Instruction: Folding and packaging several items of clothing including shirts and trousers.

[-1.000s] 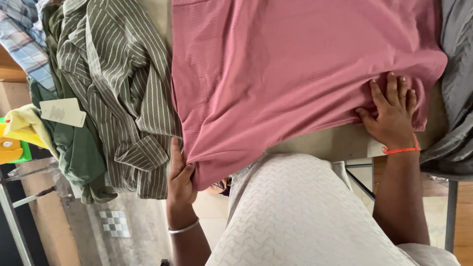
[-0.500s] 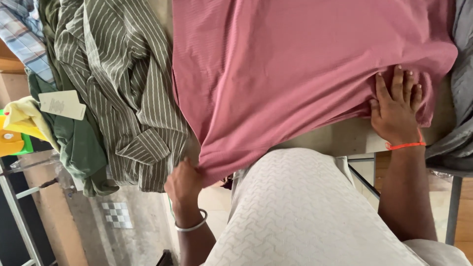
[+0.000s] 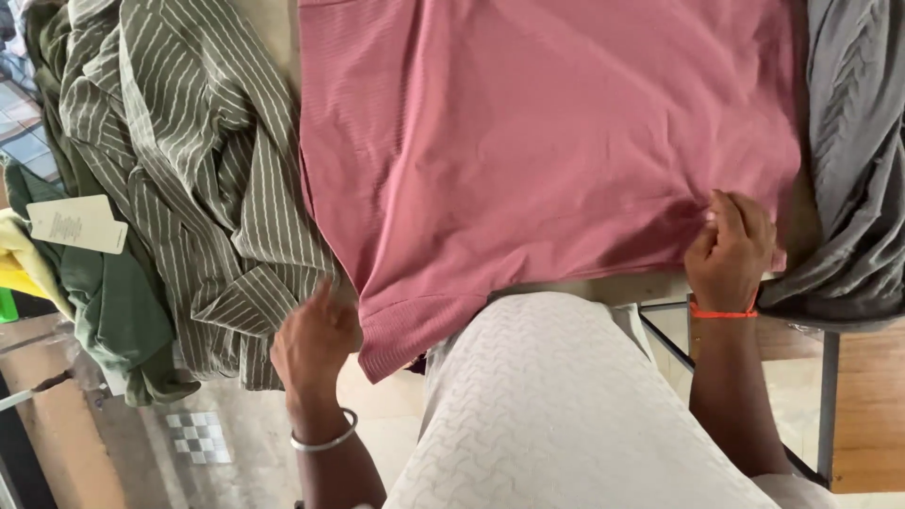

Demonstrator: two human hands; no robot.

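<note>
left hand (image 3: 316, 339), with a silver bangle on its wrist, sits at the near left corner of the pink garment (image 3: 547, 151), where the ribbed hem droops over the tabletop (image 3: 584, 287) edge. its fingers are curled loosely and somewhat blurred; they look to be just beside the hem rather than clamped on it, so i cannot tell whether it grips the cloth or is merely touching it. right hand (image 3: 728, 250), marked by an orange thread at the wrist, is closed in a pinch on the opposite near corner of the same garment, fingertips bunching a small fold of fabric.

with one hand at each near corner, the pink garment lies spread flat across the tabletop, mostly smooth, its far part running out of the top of the view. holding the corners apart like this seems to be what keeps the cloth taut and square to the edge.

just to the left, touching the pink cloth's side, a crumpled olive striped shirt (image 3: 198, 179) is heaped, with a plain green garment (image 3: 113, 311) and a pale paper tag (image 3: 77, 224) beyond it. a grey garment (image 3: 848, 160) lies bunched along the right side, hanging off the tabletop. the person's white textured clothing (image 3: 566, 415) fills the near foreground between the arms.
</note>
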